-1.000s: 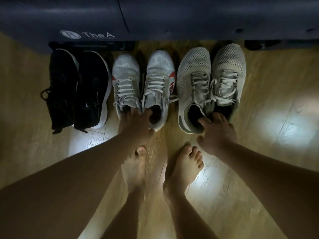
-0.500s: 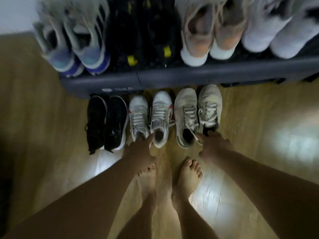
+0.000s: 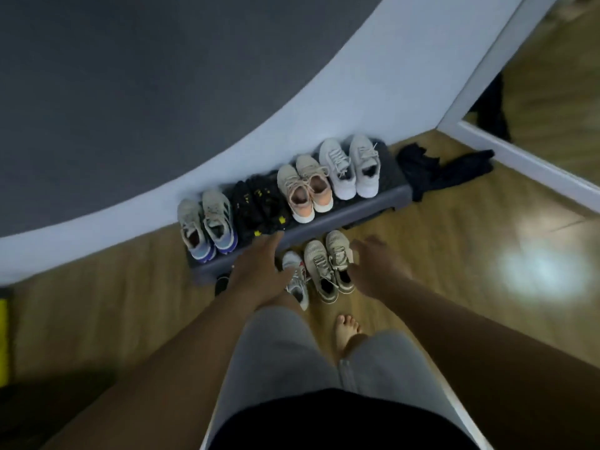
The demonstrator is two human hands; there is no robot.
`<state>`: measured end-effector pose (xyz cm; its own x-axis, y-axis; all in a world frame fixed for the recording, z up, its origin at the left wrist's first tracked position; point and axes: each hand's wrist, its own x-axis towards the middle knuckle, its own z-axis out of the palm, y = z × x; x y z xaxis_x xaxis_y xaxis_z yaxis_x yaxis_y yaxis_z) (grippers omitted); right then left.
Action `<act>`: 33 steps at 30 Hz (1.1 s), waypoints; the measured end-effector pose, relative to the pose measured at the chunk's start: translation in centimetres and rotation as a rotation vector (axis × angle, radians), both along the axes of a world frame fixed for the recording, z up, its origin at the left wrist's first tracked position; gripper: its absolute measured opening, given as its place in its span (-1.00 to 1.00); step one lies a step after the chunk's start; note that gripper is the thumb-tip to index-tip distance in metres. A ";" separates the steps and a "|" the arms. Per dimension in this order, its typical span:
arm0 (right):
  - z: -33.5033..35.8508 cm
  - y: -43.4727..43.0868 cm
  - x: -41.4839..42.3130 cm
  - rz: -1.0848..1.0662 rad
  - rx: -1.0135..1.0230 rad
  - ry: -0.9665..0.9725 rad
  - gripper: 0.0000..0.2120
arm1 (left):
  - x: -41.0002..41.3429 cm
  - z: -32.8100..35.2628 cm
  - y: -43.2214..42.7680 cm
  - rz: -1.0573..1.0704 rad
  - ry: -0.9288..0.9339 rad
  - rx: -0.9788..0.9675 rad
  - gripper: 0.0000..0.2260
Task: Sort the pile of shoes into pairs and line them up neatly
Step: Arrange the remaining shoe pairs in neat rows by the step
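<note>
Two empty hands hang over the floor row: the left hand (image 3: 259, 274) is flat with its fingers straight and covers most of the white-and-red pair (image 3: 297, 280). The right hand (image 3: 373, 267) is loosely spread just right of the grey mesh pair (image 3: 328, 267), and blur hides whether it touches. The floor row sits tight against the front of the dark step platform (image 3: 357, 207), which carries four pairs side by side: grey-blue pair (image 3: 207, 228), black-and-yellow pair (image 3: 259, 206), beige-peach pair (image 3: 305, 190), white pair (image 3: 350, 167).

shorts (image 3: 276, 352): grey | top (image 3: 341, 420): black (hem only) | foot (image 3: 349, 332): bare, 1 visible
</note>
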<state>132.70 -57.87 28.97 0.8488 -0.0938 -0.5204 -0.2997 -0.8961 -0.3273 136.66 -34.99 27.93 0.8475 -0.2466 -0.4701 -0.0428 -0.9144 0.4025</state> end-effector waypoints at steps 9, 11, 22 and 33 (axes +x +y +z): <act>8.5 -1.6 -4.0 -0.325 -0.088 -0.169 -0.47 | 2.2 8.7 -5.0 -0.482 -0.224 0.005 -0.27; 10.1 -0.8 -6.1 -0.432 -0.102 -0.186 -0.48 | 2.0 10.7 -5.9 -0.589 -0.253 -0.014 -0.30; 16.3 4.1 -27.2 -0.976 -0.222 -0.169 -0.46 | -9.8 17.3 -10.7 -1.121 -0.210 -0.055 -0.28; 19.2 15.8 -60.2 -1.411 -0.363 -0.152 -0.44 | -40.8 21.2 -10.1 -1.542 -0.305 -0.204 -0.34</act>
